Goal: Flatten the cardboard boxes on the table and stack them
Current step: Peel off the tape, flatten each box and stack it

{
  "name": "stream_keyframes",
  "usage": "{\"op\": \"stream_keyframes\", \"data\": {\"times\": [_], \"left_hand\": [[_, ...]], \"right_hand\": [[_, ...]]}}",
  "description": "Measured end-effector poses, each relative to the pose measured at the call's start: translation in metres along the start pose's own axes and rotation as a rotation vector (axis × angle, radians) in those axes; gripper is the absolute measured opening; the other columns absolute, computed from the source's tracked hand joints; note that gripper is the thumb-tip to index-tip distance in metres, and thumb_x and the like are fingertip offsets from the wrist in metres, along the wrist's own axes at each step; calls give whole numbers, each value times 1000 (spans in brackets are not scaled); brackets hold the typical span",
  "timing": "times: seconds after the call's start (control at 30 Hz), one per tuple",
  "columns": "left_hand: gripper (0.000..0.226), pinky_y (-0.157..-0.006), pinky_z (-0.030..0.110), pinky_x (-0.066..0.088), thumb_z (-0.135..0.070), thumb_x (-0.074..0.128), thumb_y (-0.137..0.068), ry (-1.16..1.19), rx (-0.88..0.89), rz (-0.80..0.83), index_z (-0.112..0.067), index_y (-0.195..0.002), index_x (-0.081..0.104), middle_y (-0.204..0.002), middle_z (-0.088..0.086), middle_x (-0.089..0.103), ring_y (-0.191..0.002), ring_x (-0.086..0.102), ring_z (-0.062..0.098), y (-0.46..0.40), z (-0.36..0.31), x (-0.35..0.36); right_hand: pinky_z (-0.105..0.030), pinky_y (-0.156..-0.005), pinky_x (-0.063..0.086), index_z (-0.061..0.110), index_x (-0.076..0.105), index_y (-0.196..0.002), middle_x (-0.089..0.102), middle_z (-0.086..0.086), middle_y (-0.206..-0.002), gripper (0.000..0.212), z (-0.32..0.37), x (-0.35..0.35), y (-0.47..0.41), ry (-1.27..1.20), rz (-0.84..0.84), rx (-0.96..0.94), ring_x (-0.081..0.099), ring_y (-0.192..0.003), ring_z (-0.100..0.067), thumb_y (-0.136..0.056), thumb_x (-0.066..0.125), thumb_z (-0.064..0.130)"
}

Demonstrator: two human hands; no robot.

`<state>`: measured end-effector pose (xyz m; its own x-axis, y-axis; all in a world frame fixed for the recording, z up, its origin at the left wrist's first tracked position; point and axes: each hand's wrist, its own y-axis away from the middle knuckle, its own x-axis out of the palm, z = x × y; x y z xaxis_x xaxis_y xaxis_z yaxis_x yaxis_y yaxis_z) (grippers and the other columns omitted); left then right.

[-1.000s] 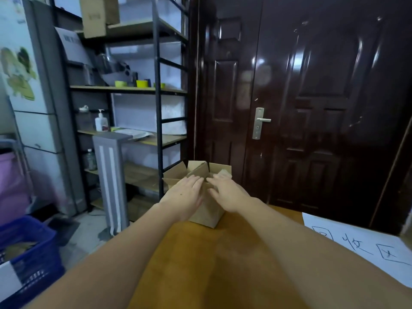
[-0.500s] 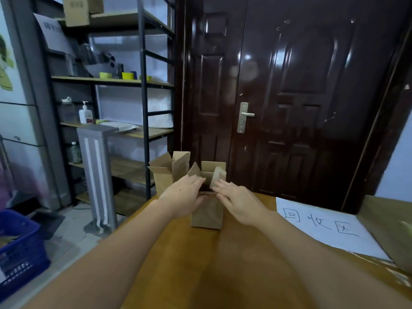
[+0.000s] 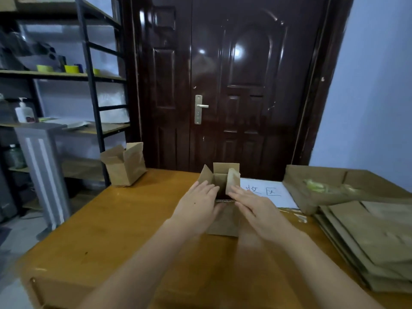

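Since half a second ago the view has swung right: the second open box (image 3: 124,166) now stands well clear at 10 o'clock on the table's far left corner, and a stack of flattened cardboard (image 3: 374,237) has come into sight at 3 o'clock. Small open box (image 3: 223,221) sits mid-table (image 3: 107,230), upright, top flaps raised. Left hand (image 3: 197,208) lies against the box's left side, fingers straight and together, tips at the near rim by the left flap. Right hand (image 3: 256,210) mirrors it on the right side, fingers straight, slightly spread, tips at the base of the right flap. Neither hand curls round anything; both press flat. White paper sheet (image 3: 267,192) with handwritten characters lies just beyond the box at 1 o'clock. Larger flattened box (image 3: 323,186) rests at 2 o'clock, touching the stack. Dark door (image 3: 234,85) at 12 o'clock; metal shelving (image 3: 89,74) at 10.
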<state>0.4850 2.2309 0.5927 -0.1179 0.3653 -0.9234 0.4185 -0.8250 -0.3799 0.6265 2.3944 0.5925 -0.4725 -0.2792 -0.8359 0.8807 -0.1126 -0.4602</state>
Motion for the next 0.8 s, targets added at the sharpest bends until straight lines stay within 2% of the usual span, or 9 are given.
{"op": "stream_keyframes", "data": {"times": [0.07,0.13,0.23,0.3,0.37,0.47,0.57,0.7,0.8], "left_hand": [[65,-127,35,2,-57,28,-108,1,19,15,-18,-160,32,-165,-1,35,-156,20,17,-2,-21,3],[76,-128,37,3,-68,22,-103,3,39,35,-18,-160,34,-165,0,36,-156,20,18,-5,-36,4],[96,-128,42,16,-83,8,-93,23,60,30,-18,-153,46,-157,0,48,-149,34,19,-15,-42,-6],[93,-126,42,23,-80,8,-95,5,98,15,-16,-139,60,-140,-1,60,-136,46,17,-30,-39,-14],[82,-125,40,22,-71,14,-101,-50,111,88,-12,-135,61,-140,4,59,-134,46,18,-48,-31,-22],[88,-120,42,30,-77,19,-98,-70,58,222,-11,-145,54,-152,10,50,-140,44,25,-63,-16,-22],[119,-120,45,29,-100,10,-77,22,-24,331,-17,-158,37,-166,8,31,-151,30,27,-57,-5,-5],[134,-121,46,26,-112,23,-57,166,-85,404,-32,-164,15,-173,0,2,-157,16,26,-49,4,20],[132,-115,45,38,-109,38,-58,137,-74,355,-32,-164,16,-173,-1,0,-152,30,28,-45,2,37]], "right_hand": [[-16,-121,15,32,48,-148,31,26,-153,41,-10,-12,18,13,11,37,17,-141,19,-108,43,29],[-19,-122,17,33,47,-149,29,27,-153,41,-16,-20,30,39,31,78,19,-143,14,-108,42,30],[-22,-122,22,32,47,-149,29,27,-153,42,-21,-24,38,36,49,107,25,-144,7,-107,42,23],[-22,-121,25,31,46,-149,31,26,-153,43,-21,-25,40,9,42,107,28,-143,7,-107,42,24],[-18,-119,26,32,46,-149,32,29,-154,42,-20,-23,41,-9,41,96,31,-141,10,-108,42,29],[-11,-116,24,35,49,-147,31,38,-148,40,-21,-19,43,-20,36,99,30,-138,16,-108,41,36],[-8,-116,18,37,46,-148,29,35,-151,41,-24,-15,46,-58,53,98,22,-141,18,-108,40,37],[-18,-121,18,33,44,-150,28,22,-159,44,-25,-4,49,-83,71,70,15,-147,12,-106,47,30],[-28,-123,22,29,49,-148,28,19,-160,48,-27,4,52,-58,49,73,14,-149,8,-101,57,25]]}}
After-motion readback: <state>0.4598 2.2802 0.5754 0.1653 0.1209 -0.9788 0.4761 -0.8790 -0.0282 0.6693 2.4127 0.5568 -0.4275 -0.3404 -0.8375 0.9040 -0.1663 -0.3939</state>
